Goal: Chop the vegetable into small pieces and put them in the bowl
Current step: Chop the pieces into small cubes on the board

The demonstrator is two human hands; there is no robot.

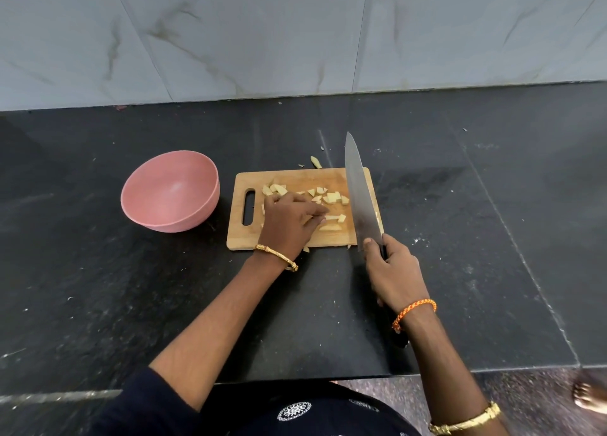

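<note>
vegetable pieces (331,198) — under left hand (289,222)

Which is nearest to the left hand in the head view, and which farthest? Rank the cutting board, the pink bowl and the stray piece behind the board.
From the left hand:
1. Cutting board, directly under the hand.
2. Stray piece, on the counter beyond the board's far edge.
3. Pink bowl, off to the left.

Black stone counter (460,238), grey marble-look wall tiles (262,34) (veined), speckled floor (525,396)
</note>
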